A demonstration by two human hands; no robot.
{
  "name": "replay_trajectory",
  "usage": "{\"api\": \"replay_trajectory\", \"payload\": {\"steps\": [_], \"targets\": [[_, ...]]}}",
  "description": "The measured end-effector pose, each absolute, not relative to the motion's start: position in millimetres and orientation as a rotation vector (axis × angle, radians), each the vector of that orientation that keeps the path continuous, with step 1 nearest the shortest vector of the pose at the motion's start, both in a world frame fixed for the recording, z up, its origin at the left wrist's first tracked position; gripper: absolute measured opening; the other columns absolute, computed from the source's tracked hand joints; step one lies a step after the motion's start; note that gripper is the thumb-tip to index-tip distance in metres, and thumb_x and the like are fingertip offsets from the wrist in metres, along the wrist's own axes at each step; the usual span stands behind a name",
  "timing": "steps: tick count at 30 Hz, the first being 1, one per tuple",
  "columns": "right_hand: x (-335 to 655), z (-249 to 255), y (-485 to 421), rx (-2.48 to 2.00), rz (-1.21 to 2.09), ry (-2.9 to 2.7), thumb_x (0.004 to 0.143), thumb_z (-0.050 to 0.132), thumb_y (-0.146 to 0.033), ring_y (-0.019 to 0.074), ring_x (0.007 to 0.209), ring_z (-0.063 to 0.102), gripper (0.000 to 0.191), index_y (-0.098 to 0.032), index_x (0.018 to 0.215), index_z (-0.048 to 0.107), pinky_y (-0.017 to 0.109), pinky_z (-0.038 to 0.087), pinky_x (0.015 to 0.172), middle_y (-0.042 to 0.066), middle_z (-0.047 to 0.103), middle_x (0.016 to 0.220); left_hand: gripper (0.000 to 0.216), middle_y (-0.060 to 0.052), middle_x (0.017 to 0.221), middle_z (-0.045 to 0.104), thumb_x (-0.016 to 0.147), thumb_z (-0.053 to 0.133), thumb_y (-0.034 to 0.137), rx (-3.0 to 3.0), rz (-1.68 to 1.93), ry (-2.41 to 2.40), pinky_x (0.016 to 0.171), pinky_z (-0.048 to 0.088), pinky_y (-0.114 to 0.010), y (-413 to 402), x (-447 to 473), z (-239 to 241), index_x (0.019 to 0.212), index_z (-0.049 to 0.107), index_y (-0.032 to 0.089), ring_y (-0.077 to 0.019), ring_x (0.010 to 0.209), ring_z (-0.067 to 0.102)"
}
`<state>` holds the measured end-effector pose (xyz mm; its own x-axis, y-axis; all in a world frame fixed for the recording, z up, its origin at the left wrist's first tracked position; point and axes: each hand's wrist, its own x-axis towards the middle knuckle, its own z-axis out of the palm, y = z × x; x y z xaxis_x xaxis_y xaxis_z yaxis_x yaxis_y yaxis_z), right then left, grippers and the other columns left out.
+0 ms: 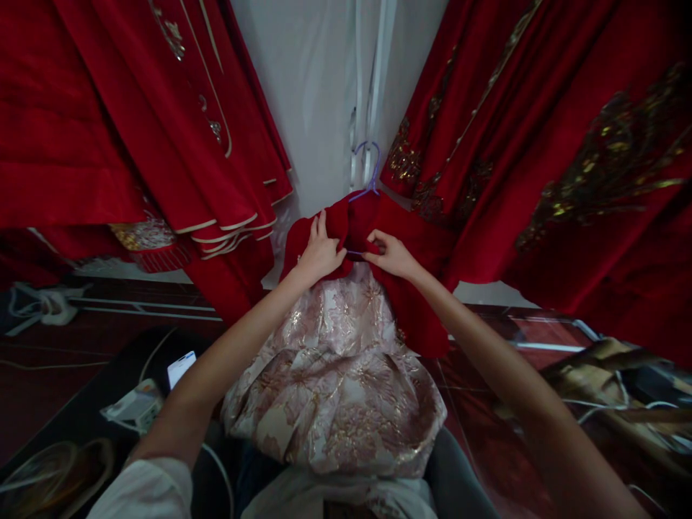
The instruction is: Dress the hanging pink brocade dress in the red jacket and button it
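Note:
A red garment (416, 245) hangs on a purple hanger (367, 169) in front of me, hooked to a white rail. My left hand (320, 252) grips the garment's left side near the neck, fingers closed on the cloth. At the same neck opening, my right hand (392, 256) pinches the red fabric from the right. A pink and gold brocade skirt (335, 382) spreads out below the red top, down toward my lap.
Red embroidered gowns (162, 122) hang at the left, and others with gold embroidery (567, 144) at the right. A white wall (313, 94) lies between them. A phone with a lit screen (180, 367) and cables lie on the dark floor at lower left.

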<state>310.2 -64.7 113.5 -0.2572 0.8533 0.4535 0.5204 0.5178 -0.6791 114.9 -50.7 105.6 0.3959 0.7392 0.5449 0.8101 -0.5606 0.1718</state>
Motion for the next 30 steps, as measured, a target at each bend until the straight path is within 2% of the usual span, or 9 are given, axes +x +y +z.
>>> {"api": "replay_trajectory", "payload": {"steps": [2,4,9,12,15,18,20,24,30], "targets": [[311,107,-65,-1.118,0.549,-1.896,0.063,0.061,-0.025,0.0118,0.060,0.044,0.021,-0.023,0.075,0.044,0.024,0.037,0.059,-0.005,0.048,0.067,0.014,-0.017,0.152,0.026,0.078,0.063,0.023,-2.534,-0.838,-1.413,0.114,0.029,-0.054,-69,121,99,0.077,0.069,0.010,-0.0415,0.141,0.022],[312,103,-67,-1.115,0.541,-1.873,0.062,0.061,-0.023,0.0124,0.063,0.045,0.022,-0.023,0.078,0.045,0.025,0.039,0.061,-0.004,0.049,0.069,0.013,-0.019,0.151,0.028,0.077,0.064,0.022,-2.521,-0.832,-1.423,0.110,0.034,-0.055,-83,128,96,0.079,0.069,0.010,-0.0423,0.139,0.025],[316,96,-76,-1.031,0.601,-1.816,0.065,0.060,-0.024,0.0130,0.069,0.050,0.020,-0.023,0.079,0.045,0.026,0.042,0.066,-0.003,0.051,0.076,0.019,-0.020,0.128,0.046,0.077,0.068,0.031,-2.390,-0.974,-1.502,0.097,0.043,-0.055,-86,130,101,0.082,0.067,0.013,-0.0395,0.124,0.040],[327,89,-81,-1.039,0.670,-1.672,0.066,0.063,-0.029,0.0133,0.071,0.052,0.025,-0.023,0.081,0.045,0.027,0.044,0.067,-0.002,0.051,0.077,0.015,-0.013,0.107,0.055,0.074,0.070,0.026,-2.332,-1.221,-1.577,0.092,0.048,-0.046,-78,121,94,0.080,0.061,0.016,-0.0299,0.108,0.053],[339,83,-88,-1.127,0.670,-1.579,0.067,0.065,-0.035,0.0141,0.069,0.054,0.029,-0.024,0.085,0.044,0.028,0.046,0.065,-0.003,0.052,0.074,0.017,-0.005,0.092,0.060,0.075,0.065,0.016,-2.410,-1.569,-1.584,0.082,0.053,-0.034,-76,112,75,0.088,0.054,0.019,-0.0184,0.086,0.062],[341,81,-99,-1.178,0.578,-1.536,0.068,0.065,-0.033,0.0139,0.065,0.054,0.030,-0.025,0.086,0.042,0.027,0.045,0.061,-0.004,0.052,0.072,0.029,-0.001,0.090,0.064,0.077,0.066,0.018,-2.351,-1.974,-1.562,0.078,0.055,-0.029,-80,110,57,0.100,0.048,0.022,-0.0143,0.082,0.066],[334,82,-105,-1.163,0.520,-1.512,0.069,0.063,-0.029,0.0129,0.061,0.052,0.029,-0.025,0.087,0.040,0.026,0.042,0.057,-0.005,0.050,0.070,0.027,-0.002,0.091,0.066,0.080,0.065,0.023,-2.284,-2.139,-1.552,0.078,0.056,-0.028,-84,114,52,0.100,0.048,0.023,-0.0138,0.084,0.067],[308,81,-108,-1.038,0.635,-1.644,0.072,0.060,-0.028,0.0124,0.062,0.051,0.024,-0.026,0.088,0.042,0.025,0.042,0.057,-0.004,0.050,0.073,0.016,-0.002,0.088,0.069,0.083,0.062,0.025,-2.407,-2.147,-1.524,0.075,0.057,-0.028,-90,131,58,0.097,0.054,0.022,-0.0134,0.079,0.069],[290,74,-103,-0.901,0.790,-1.531,0.073,0.066,-0.037,0.0131,0.069,0.054,0.032,-0.027,0.094,0.043,0.026,0.048,0.060,-0.001,0.054,0.083,0.019,0.000,0.083,0.067,0.080,0.063,0.021,-2.461,-2.183,-1.509,0.066,0.057,-0.024,-92,145,65,0.094,0.051,0.022,-0.0125,0.072,0.068]]}}
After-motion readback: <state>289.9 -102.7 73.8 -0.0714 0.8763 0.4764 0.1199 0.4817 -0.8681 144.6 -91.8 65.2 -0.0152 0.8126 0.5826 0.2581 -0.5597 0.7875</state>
